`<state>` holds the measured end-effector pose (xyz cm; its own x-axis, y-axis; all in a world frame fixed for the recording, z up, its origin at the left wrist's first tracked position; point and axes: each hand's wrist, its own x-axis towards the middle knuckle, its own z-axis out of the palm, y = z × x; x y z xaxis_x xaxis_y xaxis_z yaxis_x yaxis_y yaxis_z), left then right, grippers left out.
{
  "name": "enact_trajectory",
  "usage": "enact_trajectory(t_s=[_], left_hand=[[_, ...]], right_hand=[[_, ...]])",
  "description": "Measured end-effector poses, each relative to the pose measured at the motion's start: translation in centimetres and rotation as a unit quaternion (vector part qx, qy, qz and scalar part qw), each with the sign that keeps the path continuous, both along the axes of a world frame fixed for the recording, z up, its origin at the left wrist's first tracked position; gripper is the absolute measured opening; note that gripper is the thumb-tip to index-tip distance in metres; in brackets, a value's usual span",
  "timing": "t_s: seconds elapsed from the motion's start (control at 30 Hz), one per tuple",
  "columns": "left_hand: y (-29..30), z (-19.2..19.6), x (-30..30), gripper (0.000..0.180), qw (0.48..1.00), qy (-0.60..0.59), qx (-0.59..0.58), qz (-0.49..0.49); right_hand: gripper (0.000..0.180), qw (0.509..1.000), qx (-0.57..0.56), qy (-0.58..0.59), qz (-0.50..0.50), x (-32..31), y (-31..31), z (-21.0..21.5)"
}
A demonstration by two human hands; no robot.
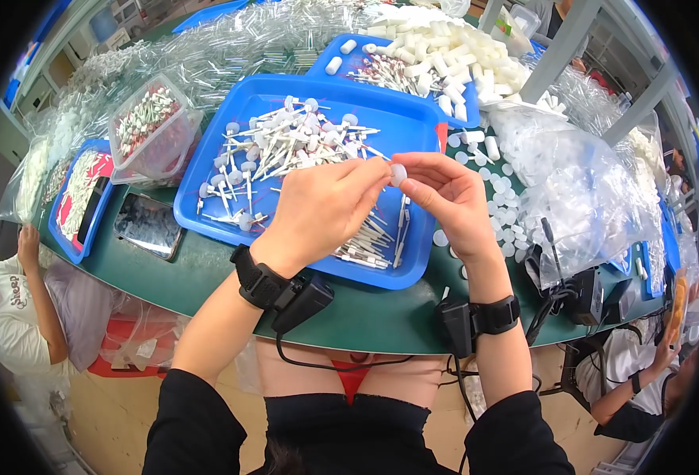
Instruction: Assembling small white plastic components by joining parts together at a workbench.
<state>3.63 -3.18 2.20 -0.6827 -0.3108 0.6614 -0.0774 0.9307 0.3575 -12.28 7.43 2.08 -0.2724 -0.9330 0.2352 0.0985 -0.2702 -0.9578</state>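
Note:
My left hand (325, 207) and my right hand (444, 198) meet above a blue tray (412, 127), both pinching one small white round cap (397, 175) between their fingertips. The tray holds a heap of white stick parts with round heads (286, 146) at its far side and a row of thin white sticks (369, 241) at its near edge. Both wrists wear black straps with small black boxes and cables.
Loose white caps (496, 214) lie on the green table to the right, beside clear bags (579, 190). White cylinders (444, 47) fill a far blue tray. A clear tub (151, 123) and another blue tray (80, 198) stand left. Other people sit at both sides.

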Motion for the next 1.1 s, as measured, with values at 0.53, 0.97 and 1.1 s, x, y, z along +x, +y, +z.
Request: enact_trajectory(t_s=[0.53,0.97,1.1], left_hand=[[0.6,-0.1,-0.3,0.045,0.980,0.022,0.170,-0.099],[-0.4,-0.7,-0.2,0.006,0.988,0.064,0.133,-0.053],[0.0,-0.8,-0.4,0.007,0.983,0.083,0.155,-0.043]], right_hand=[[0.027,0.993,-0.020,0.111,-0.029,-0.2,-0.2,-0.5],[0.022,0.992,0.026,0.102,-0.067,-0.6,0.1,-0.1],[0.022,0.991,0.014,0.118,-0.058,-0.6,0.1,-0.4]])
